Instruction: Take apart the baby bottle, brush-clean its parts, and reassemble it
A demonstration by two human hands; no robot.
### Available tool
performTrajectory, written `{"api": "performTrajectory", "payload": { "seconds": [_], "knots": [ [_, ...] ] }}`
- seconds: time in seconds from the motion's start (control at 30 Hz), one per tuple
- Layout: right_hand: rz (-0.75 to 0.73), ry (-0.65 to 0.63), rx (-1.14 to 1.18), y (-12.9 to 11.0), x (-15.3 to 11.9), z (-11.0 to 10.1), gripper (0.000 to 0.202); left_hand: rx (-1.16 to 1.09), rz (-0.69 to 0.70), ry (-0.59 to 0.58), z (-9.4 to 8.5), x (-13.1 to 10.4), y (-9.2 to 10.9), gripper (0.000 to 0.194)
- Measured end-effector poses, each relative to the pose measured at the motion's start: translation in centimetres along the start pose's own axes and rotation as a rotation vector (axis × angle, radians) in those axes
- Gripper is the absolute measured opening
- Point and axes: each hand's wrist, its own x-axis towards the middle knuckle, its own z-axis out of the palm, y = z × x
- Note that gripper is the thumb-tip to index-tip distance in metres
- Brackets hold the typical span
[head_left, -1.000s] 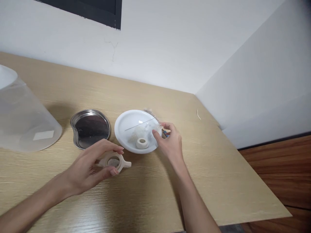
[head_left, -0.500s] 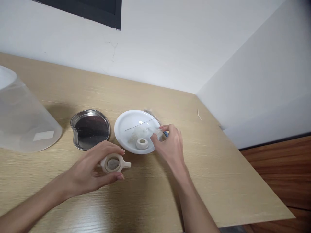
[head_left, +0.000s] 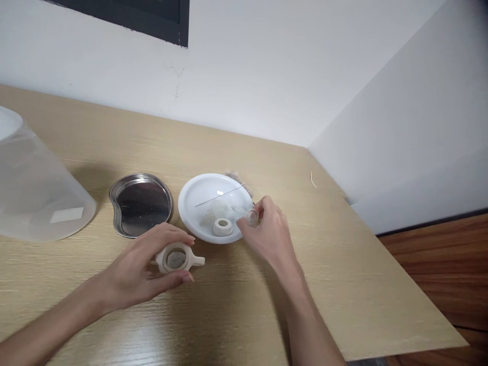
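My left hand (head_left: 143, 269) grips a small off-white round plastic part (head_left: 186, 252) between thumb and fingers, above the table near me. This part has a spout-like tab pointing right and a round opening facing up, greyish inside. At the right rim of the white bowl (head_left: 185, 206), my right hand (head_left: 272, 231) pinches a small clear round piece (head_left: 252, 217). In the bowl lie a white ring (head_left: 219, 230) and some translucent pieces (head_left: 215, 209), whose outlines blur together. A thin metal rod (head_left: 217, 197) rests across the bowl.
Left of the bowl stands a kidney-shaped steel dish (head_left: 115, 216). A large translucent container (head_left: 41, 188) with a white label is at the far left. Brush bristles (head_left: 238, 179) show behind the bowl. A thin white strip (head_left: 312, 179) lies far right, near the wooden table's edge.
The clear piece in my right hand has turned, and its round end now faces me more. My left hand and the off-white part have hardly moved.
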Motion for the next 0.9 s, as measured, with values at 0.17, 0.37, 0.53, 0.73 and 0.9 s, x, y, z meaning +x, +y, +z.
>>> {"api": "performTrajectory", "payload": {
  "seconds": [0.17,0.37,0.53,0.73,0.9],
  "knots": [
    [-0.033,-0.057,-0.008,0.1,-0.1,-0.6,0.024,-0.002,-0.021,0.000,0.0,0.0,0.2,0.040],
    [-0.083,-0.097,-0.044,-0.2,-0.3,-0.3,0.024,0.007,-0.001,0.009,-0.2,0.1,0.4,0.042],
    [-0.122,-0.089,-0.086,-0.2,-0.5,0.1,0.026,0.008,-0.001,0.012,-0.3,0.1,0.5,0.043],
    [-0.126,-0.083,-0.092,0.2,-0.4,0.8,0.022,-0.016,-0.018,0.015,-0.2,0.0,0.4,0.044],
    [-0.138,-0.058,-0.076,0.6,-0.3,1.5,0.016,-0.037,-0.029,0.009,-0.2,-0.2,0.3,0.044]
  ]
}}
